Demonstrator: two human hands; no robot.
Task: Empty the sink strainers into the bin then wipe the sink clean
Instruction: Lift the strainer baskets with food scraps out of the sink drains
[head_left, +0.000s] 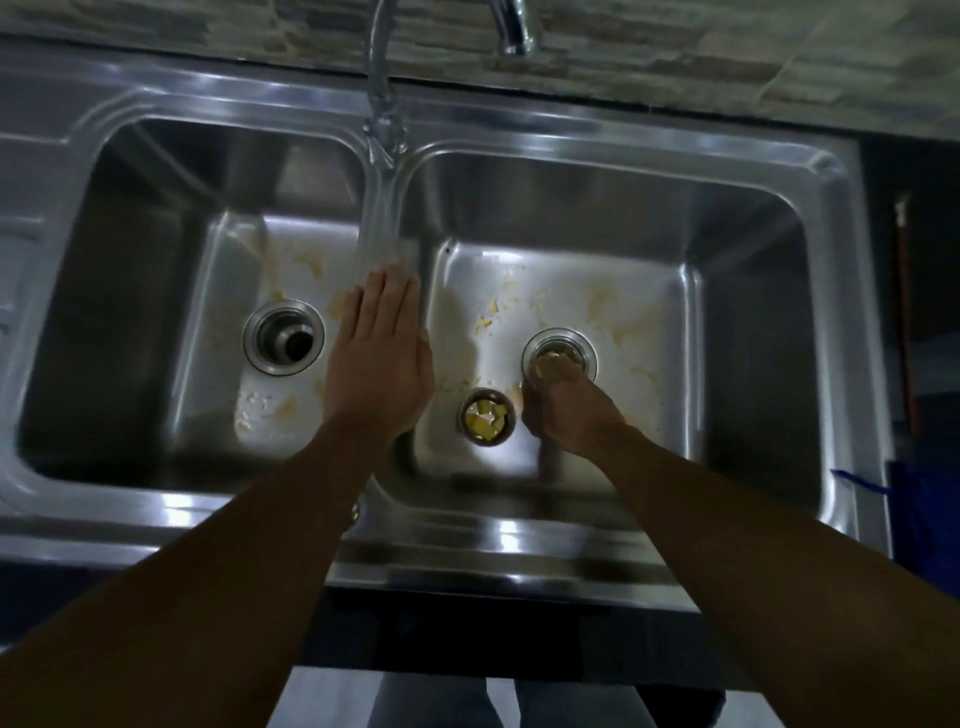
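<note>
- Sink (519, 540): two steel basins side by side, both floors smeared with yellow residue. No bin is in view.
- Left grip (382, 364) lies flat on the divider (384, 228) between the basins, fingers straight and together, holding nothing. It makes a good brace while leaning in.
- Right grip (569, 410) reaches down to the right drain, fingers bunched over the near edge of the seated strainer (563, 349). The hand hides them, so I cannot tell whether they have pinched it.
- Left drain (284, 339) stands open, with no strainer in it.
- Loose strainer (487, 417) sits upright on the right basin floor, just beside the right grip, full of yellow pieces.
- Best handling, I judge: lift the seated strainer straight up and keep it level. It is probably wet and slippery, so hold it firmly by the rim.
- Scraps (483, 323) stuck to the floors can wait for the wipe.
</note>
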